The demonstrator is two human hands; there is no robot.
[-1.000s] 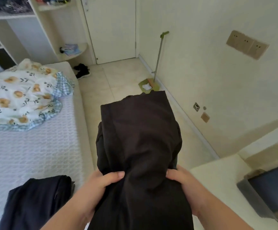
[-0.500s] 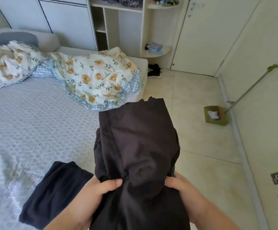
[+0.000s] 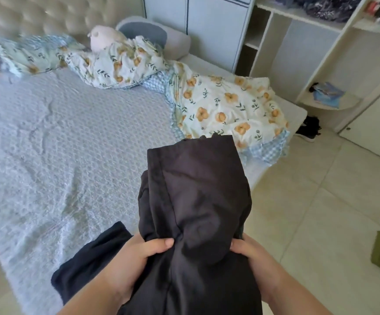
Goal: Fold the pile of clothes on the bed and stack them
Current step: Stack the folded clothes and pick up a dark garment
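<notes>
Head view: folded black garment (image 3: 196,201) held up in front, over near bed (image 3: 71,144) corner. Left hand (image 3: 136,264) clamped on its left edge, thumb on top; right hand (image 3: 252,262) clamped on right edge, fingers curled under. Dark navy folded piece (image 3: 86,264) lying on mattress just below-left, partly hidden by left forearm. Probable next step: stack on that. Best to lower flat, edges aligned with navy piece, release both grips together, smooth bulge at centre.
</notes>
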